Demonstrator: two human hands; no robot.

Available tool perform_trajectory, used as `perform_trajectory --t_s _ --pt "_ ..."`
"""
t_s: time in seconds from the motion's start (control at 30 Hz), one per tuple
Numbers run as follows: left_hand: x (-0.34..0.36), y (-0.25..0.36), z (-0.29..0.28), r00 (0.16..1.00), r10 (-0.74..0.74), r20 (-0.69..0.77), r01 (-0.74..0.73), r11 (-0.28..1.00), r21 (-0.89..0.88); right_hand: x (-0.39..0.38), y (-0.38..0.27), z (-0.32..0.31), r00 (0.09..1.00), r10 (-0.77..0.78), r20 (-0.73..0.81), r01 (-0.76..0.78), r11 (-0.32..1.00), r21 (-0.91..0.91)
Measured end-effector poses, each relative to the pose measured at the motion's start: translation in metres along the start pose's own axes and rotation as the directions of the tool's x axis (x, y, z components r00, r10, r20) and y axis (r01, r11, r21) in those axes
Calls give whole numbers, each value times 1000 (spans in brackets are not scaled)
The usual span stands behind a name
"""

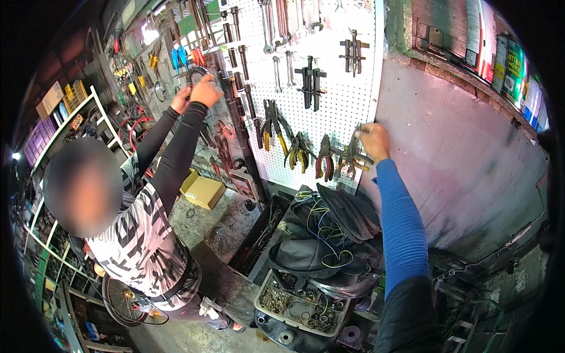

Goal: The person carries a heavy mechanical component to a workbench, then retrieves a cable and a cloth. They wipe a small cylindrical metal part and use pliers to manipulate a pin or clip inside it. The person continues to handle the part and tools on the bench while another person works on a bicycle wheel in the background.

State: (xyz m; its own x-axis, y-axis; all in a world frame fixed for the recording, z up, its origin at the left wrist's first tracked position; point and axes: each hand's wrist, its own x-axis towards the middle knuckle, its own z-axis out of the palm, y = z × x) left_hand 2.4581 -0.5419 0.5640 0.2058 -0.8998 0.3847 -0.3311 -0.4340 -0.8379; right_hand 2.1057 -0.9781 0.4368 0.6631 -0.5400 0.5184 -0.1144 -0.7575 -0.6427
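Note:
My right hand [375,143], in a blue sleeve, is raised to the lower right edge of a white pegboard [347,88]. Its fingers are closed around the upper end of a pair of pliers [352,156], which hangs against the board. Immediately left hang red-handled pliers [324,159], yellow-handled pliers [300,155] and long-handled cutters [273,126]. Higher up are a black puller [310,83], a smaller puller [353,52] and several wrenches [266,29]. My left hand is out of the picture.
A co-worker [141,241] stands at the left, both hands [203,93] raised to a dark ring-shaped thing. Below the board lie black seat-like covers [347,215] with loose wires and a parts tray [276,320]. A cardboard box [203,191] sits on the bench.

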Motion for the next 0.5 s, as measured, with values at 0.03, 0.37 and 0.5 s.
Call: perform_trajectory --t_s 0.03,0.37,0.5 --pt "0 12 9 1000 4 -9 -4 1000 12 2 -4 -2 1000 6 -2 -6 999 34" --pt "-38 12 62 989 -125 -75 124 992 -11 28 -22 -30 996 -22 84 4 978 208" --pt "-92 0 0 935 -164 -315 178 984 15 28 -36 1 995 -40 95 20 978 207"
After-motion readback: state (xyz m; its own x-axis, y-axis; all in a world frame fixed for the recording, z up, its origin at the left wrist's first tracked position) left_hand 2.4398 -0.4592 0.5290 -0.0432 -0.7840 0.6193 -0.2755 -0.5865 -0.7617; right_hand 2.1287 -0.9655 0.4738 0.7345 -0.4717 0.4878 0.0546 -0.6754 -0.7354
